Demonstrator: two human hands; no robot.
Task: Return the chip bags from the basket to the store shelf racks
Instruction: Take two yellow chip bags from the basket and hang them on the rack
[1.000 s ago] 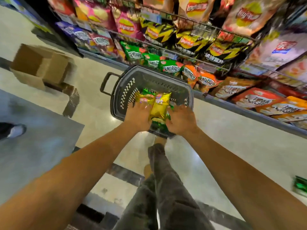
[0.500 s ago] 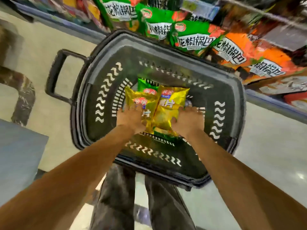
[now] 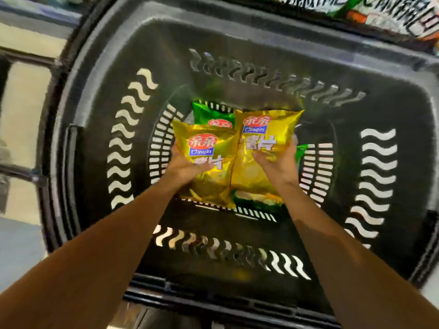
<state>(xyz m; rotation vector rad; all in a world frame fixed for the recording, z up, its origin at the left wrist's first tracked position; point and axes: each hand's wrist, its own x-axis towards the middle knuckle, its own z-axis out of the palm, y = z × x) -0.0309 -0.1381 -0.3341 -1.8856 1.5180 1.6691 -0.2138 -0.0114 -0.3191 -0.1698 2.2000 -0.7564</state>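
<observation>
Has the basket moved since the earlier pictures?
No. The basket stays with its far rim by the shelf bags; only the camera came nearer.

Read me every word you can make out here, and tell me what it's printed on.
"亲亲": red oval on the left yellow bag and the right yellow bag.
"Qinqin": blue label on both yellow bags.
"薯片": large white characters on both.
green bag: logo half hidden, unreadable.
shelf packs: lettering too blurred to read.

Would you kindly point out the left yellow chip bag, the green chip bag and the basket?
left yellow chip bag (image 3: 213,148), head view, printed front.
green chip bag (image 3: 206,113), head view, top left corner.
basket (image 3: 237,39), head view, far wall.
</observation>
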